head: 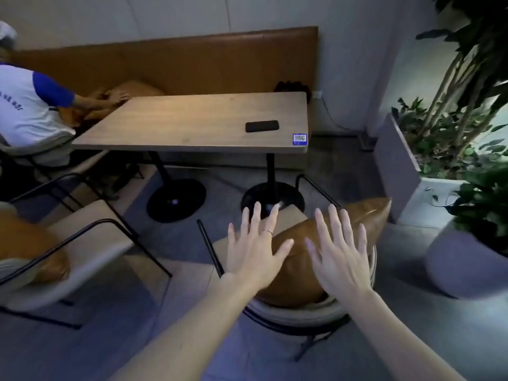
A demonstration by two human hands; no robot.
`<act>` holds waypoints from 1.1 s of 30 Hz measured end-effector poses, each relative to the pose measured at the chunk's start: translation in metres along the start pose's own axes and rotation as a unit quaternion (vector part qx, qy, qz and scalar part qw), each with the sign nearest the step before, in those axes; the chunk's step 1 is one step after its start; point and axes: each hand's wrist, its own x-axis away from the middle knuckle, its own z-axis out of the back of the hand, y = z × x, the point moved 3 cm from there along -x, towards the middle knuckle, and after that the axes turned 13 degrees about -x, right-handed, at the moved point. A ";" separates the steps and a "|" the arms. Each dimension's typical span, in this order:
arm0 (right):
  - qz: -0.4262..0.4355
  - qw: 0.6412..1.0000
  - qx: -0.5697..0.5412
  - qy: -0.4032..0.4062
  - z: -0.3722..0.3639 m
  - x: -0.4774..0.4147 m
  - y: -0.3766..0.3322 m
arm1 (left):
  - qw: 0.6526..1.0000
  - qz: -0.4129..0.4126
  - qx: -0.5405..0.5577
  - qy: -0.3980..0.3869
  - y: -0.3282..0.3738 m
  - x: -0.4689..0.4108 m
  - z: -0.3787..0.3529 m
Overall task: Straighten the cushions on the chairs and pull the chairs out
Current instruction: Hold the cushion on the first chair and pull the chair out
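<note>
Tan cushion (297, 259) sits on the near chair (291, 312), tipped up against the backrest side, one corner poking toward the planter (406, 171). It lies skewed, not square to the seat.

Left hand (253, 251) and right hand (341, 251) both over it, fingers spread wide, palms down, gripping nothing. Can't tell if they're touching the leather or just above it.

To do it well, I'd say: take the two side edges, not the middle, rotate it square, seat it flat against the back, then pat.

Chair sits just off the table (192, 122) base, so pull-out may be partly done. Drag by the black frame, not the cushion.

Second chair (82, 254) to the left has its own cushion (35, 248), slumped. A phone (262, 126) lies on the table; someone else is working on the bench (192, 64).
</note>
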 end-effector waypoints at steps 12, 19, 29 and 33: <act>-0.034 0.998 -0.010 -0.042 -0.053 0.020 0.017 | 0.990 0.025 0.059 -0.128 -0.004 0.017 -0.063; -0.049 0.997 -0.052 -0.006 -0.054 0.029 0.017 | 0.988 0.005 0.088 -0.126 -0.004 0.021 -0.060; -0.186 0.958 -0.185 0.117 -0.046 0.051 0.044 | 0.986 -0.003 0.080 -0.146 -0.005 0.023 -0.059; -0.448 0.833 -0.304 0.113 -0.056 0.067 0.072 | 0.987 -0.009 0.043 -0.153 -0.004 0.023 -0.057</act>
